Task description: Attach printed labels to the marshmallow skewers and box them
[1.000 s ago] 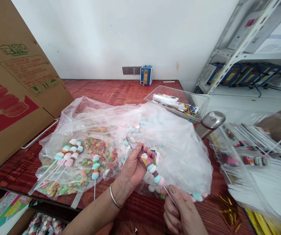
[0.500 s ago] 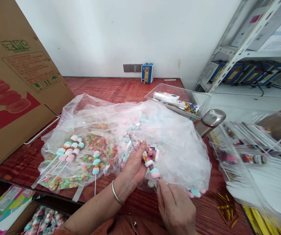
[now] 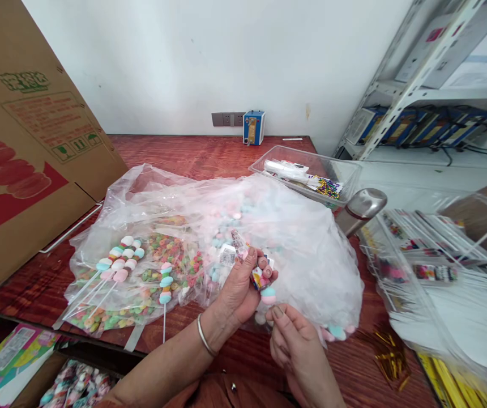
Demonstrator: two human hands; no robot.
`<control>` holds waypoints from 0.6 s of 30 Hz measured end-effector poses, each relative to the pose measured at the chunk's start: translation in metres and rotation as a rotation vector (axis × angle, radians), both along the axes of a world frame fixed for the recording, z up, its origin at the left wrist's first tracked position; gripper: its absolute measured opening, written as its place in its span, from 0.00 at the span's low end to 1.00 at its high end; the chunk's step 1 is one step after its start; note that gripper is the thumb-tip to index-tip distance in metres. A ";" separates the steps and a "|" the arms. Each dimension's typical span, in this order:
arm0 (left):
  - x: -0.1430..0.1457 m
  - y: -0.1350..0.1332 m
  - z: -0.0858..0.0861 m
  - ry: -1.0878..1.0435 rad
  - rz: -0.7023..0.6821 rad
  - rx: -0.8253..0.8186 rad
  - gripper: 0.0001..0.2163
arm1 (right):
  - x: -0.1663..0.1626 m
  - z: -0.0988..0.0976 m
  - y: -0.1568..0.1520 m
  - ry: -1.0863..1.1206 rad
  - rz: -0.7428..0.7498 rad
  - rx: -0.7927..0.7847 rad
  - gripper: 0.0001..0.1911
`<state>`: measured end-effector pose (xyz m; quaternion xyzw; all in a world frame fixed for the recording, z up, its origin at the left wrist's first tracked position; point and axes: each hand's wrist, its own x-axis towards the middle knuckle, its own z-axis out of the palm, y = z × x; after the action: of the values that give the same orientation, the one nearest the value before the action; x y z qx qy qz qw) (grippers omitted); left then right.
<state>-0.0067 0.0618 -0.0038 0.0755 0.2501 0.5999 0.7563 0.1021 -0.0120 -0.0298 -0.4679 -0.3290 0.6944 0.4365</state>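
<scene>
My left hand [image 3: 239,283] is closed around a small clear printed sleeve [image 3: 239,245] with a pastel marshmallow skewer [image 3: 268,294] pushed into it. Only the lowest pink and blue marshmallows stick out below my fingers. My right hand [image 3: 298,345] pinches the skewer's thin white stick just under those marshmallows. Both hands hover over a large clear plastic bag [image 3: 303,255] of pink and blue marshmallows. To the left, three finished skewers [image 3: 120,263] and one more skewer [image 3: 166,283] lie on a bag of coloured ring sweets [image 3: 175,260].
A big cardboard box [image 3: 35,147] leans at the left. At the back right stands a clear tub [image 3: 311,175] with beads and packets. A metal flask [image 3: 360,209] and a clear tray of white sticks [image 3: 439,266] sit at the right, gold twist ties [image 3: 390,360] near the table edge.
My right hand has pushed the skewer up into the sleeve held by my left hand. Most marshmallows now sit inside my left fist, and the right hand has risen closer to it.
</scene>
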 end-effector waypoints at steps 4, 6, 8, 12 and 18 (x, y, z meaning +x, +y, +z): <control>0.006 -0.004 0.003 0.041 -0.019 -0.035 0.10 | -0.003 0.000 0.007 -0.572 -0.080 0.447 0.16; 0.004 -0.001 0.004 0.038 0.005 -0.036 0.11 | -0.001 0.000 0.008 -0.792 -0.060 0.574 0.13; 0.000 0.002 0.004 0.020 0.051 -0.020 0.11 | 0.002 -0.002 0.006 -0.981 -0.033 0.688 0.12; 0.002 0.001 0.001 0.036 0.042 -0.017 0.10 | 0.002 -0.004 0.004 -1.172 -0.060 0.843 0.17; 0.007 -0.006 0.001 0.080 -0.026 -0.046 0.15 | -0.003 0.008 0.013 -0.714 -0.068 0.555 0.17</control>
<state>0.0004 0.0562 -0.0031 0.0853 0.2930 0.5803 0.7550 0.0988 0.0007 -0.0219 -0.5539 -0.6173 0.3602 0.4271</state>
